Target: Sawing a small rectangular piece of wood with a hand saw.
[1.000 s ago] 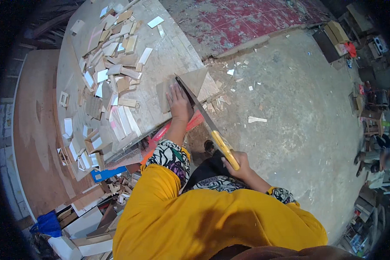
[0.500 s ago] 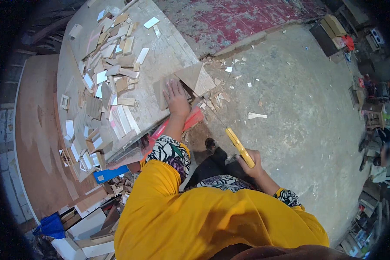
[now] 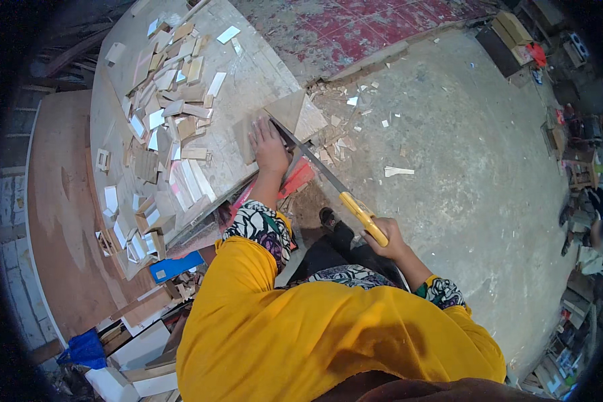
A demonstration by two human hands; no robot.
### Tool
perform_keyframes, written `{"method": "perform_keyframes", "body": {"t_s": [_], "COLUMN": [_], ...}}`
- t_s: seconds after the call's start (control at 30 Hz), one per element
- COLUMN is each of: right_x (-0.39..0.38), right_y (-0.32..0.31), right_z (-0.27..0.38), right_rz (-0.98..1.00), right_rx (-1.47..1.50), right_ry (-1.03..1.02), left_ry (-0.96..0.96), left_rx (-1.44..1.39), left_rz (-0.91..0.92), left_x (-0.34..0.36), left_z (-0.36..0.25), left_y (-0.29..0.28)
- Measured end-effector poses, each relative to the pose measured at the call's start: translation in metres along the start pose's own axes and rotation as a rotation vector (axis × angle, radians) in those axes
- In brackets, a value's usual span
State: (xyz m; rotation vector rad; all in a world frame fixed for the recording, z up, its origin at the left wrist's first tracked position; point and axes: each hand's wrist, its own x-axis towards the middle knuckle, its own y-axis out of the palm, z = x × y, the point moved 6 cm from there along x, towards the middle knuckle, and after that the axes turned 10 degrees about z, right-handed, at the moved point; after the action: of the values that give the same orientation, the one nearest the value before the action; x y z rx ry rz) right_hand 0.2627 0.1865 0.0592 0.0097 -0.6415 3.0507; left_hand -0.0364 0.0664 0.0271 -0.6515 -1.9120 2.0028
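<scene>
With its fingers stretched out, my left hand (image 3: 269, 149) presses flat on a thin brown board (image 3: 244, 138) at the corner of the work table. My right hand (image 3: 387, 238) is wrapped round the yellow handle of a handsaw (image 3: 328, 175), out over the floor side of the table. The saw's blade runs up and left past the table edge, and its far end meets the board just right of my left fingers. A triangular part of the board (image 3: 287, 109) shows beyond the blade. Whether the two parts are joined there, I cannot tell.
Many wood offcuts (image 3: 171, 100) are heaped on the work table (image 3: 248, 74). A red strip (image 3: 297, 175) shows below the table edge. Wood scraps (image 3: 398, 171) lie on the concrete floor (image 3: 462, 181). A blue box (image 3: 176, 266) and more scrap sit at lower left.
My right hand and the saw have moved forward, away from me, with the blade sliding further along the board. My left hand stays flat on the board.
</scene>
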Motion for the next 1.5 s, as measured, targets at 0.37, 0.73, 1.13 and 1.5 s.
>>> {"method": "perform_keyframes", "body": {"t_s": [0.37,0.73,1.13,1.5], "right_x": [0.002,0.005,0.006,0.006], "right_y": [-0.010,0.025,0.029,-0.019], "right_z": [-0.005,0.017,0.027,-0.018], "right_rz": [0.003,0.006,-0.075,-0.061], "right_rx": [0.310,0.033,0.062,0.591], "right_ry": [0.126,0.085,0.095,0.428], "left_ry": [0.005,-0.061,-0.085,-0.136], "left_rx": [0.090,-0.651,-0.259,-0.220], "left_rz": [-0.035,-0.173,-0.268,-0.268], "left_x": [0.001,0.045,0.049,0.052], "left_z": [-0.001,0.056,0.036,0.037], "left_y": [-0.001,0.007,-0.002,-0.011]}}
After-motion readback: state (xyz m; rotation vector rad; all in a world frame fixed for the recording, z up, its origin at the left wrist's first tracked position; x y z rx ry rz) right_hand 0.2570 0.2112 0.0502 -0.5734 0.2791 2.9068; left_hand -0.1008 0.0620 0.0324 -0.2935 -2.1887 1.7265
